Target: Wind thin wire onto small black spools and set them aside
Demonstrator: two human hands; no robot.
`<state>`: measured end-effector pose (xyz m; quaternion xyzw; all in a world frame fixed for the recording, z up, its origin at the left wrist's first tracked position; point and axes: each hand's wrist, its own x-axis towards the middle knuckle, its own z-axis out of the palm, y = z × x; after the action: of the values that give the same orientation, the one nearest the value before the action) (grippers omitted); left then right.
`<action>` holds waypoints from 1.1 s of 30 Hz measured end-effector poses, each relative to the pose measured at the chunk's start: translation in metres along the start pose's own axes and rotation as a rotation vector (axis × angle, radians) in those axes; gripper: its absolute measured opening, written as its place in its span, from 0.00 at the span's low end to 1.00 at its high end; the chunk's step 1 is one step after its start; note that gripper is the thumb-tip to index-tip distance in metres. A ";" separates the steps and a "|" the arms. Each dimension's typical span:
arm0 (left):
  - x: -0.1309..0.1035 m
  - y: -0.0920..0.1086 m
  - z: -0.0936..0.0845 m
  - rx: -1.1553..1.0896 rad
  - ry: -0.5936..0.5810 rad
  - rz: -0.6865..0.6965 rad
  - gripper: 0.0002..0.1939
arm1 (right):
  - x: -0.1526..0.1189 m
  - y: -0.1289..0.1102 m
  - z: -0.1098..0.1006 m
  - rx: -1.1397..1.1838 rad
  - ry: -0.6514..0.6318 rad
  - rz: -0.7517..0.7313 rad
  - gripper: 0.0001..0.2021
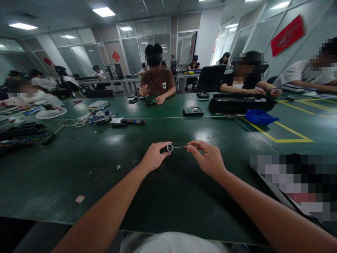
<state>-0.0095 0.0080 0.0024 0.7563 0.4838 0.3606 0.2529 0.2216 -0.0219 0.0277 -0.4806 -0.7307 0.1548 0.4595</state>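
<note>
In my left hand (154,157) is a small black cylindrical part (170,148) with a pale round rim facing me; its exact kind is unclear. My right hand (207,156) pinches the red handle of a thin screwdriver (179,147). The metal shaft points left and its tip meets the side of the cylindrical part, or lies just beside it. Both hands are held over the green tabletop (168,196), close together in the middle of the view. My fingers cover most of the screwdriver's handle and part of the cylinder.
Ahead lie a circuit-board device (193,111), a long black casing (242,103) and a blue bin (260,117). Cables (98,117) and a dark tool (131,121) lie to the left. A person (159,82) works opposite with both hands on the table; others sit around.
</note>
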 end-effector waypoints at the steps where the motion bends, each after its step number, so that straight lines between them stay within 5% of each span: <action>1: 0.000 0.000 0.000 -0.001 -0.001 -0.002 0.22 | 0.000 0.001 0.000 -0.003 0.002 0.004 0.10; 13: -0.001 0.000 0.004 0.059 -0.034 0.054 0.22 | 0.003 0.005 -0.004 -0.131 0.013 0.098 0.22; 20: -0.001 -0.002 0.004 0.122 -0.051 0.051 0.21 | 0.002 0.004 -0.002 -0.015 -0.142 -0.023 0.07; 24: 0.000 -0.005 0.005 0.136 -0.044 0.077 0.21 | 0.003 0.010 0.001 -0.016 -0.237 0.017 0.11; 33: -0.001 -0.006 0.007 0.117 -0.059 0.106 0.20 | 0.003 0.007 0.003 -0.020 -0.209 0.083 0.16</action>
<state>-0.0077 0.0091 -0.0068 0.8048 0.4555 0.3221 0.2027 0.2231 -0.0155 0.0229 -0.4963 -0.7556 0.2154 0.3692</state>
